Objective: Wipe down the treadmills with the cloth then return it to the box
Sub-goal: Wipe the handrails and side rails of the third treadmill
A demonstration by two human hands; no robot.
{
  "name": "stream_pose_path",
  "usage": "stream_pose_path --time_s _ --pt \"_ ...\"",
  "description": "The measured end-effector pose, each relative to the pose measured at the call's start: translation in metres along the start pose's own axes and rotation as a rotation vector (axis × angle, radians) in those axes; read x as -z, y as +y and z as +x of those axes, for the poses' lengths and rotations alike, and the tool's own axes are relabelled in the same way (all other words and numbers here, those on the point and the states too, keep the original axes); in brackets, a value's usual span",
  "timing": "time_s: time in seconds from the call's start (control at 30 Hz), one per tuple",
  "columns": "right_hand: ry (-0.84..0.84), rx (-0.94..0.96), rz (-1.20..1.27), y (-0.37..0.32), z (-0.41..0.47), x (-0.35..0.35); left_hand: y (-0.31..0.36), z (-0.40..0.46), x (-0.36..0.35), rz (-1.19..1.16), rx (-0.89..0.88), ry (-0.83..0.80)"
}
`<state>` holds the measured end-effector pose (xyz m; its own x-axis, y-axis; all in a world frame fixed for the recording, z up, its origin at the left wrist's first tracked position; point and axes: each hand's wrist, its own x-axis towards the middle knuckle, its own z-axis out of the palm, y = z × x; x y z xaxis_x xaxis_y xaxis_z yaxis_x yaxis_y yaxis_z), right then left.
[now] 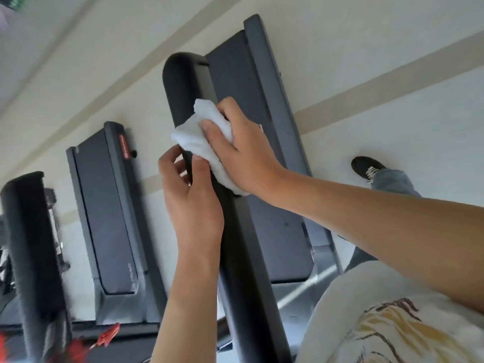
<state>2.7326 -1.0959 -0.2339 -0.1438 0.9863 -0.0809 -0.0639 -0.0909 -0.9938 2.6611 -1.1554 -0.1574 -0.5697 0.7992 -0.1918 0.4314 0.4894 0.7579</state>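
The soft, light cloth (203,134), likely easy to squash, is pressed on the treadmill's handrail (193,100) by the curled right hand (241,150), while the rail is gripped by the left hand (191,203).

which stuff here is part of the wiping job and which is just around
In the job:
cloth
handrail being wiped
right hand pressing the cloth
left hand gripping the rail

Just around:
second treadmill
red clip
shoe
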Motion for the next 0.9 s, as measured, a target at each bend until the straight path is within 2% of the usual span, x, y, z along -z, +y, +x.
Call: stream_pose_path --time_s 0.13,0.3,0.4,0.5,0.63,0.77,0.9 --pt "0.02 0.043 -0.014 -0.005 0.031 -0.003 0.0 0.001 -0.001 0.033 -0.003 0.032" --pt "0.078 -0.052 0.044 -0.012 0.092 -0.003 0.003 0.001 -0.006 0.087 -0.002 0.09" --pt "0.076 -0.07 0.066 -0.013 0.098 -0.002 0.008 0.001 -0.01 0.133 0.011 0.12" --pt "0.029 -0.07 0.077 -0.007 0.07 0.0 0.013 -0.001 -0.011 0.158 0.002 0.122" --pt "-0.115 -0.107 0.088 0.004 0.017 0.008 0.019 0.001 -0.012 0.184 -0.001 0.124" --pt "-0.198 -0.057 0.041 0.006 0.026 0.017 0.021 0.001 -0.013 0.193 0.02 0.135" --pt "-0.065 -0.093 0.07 -0.002 0.081 0.01 0.019 0.002 -0.014 0.239 -0.005 0.162"
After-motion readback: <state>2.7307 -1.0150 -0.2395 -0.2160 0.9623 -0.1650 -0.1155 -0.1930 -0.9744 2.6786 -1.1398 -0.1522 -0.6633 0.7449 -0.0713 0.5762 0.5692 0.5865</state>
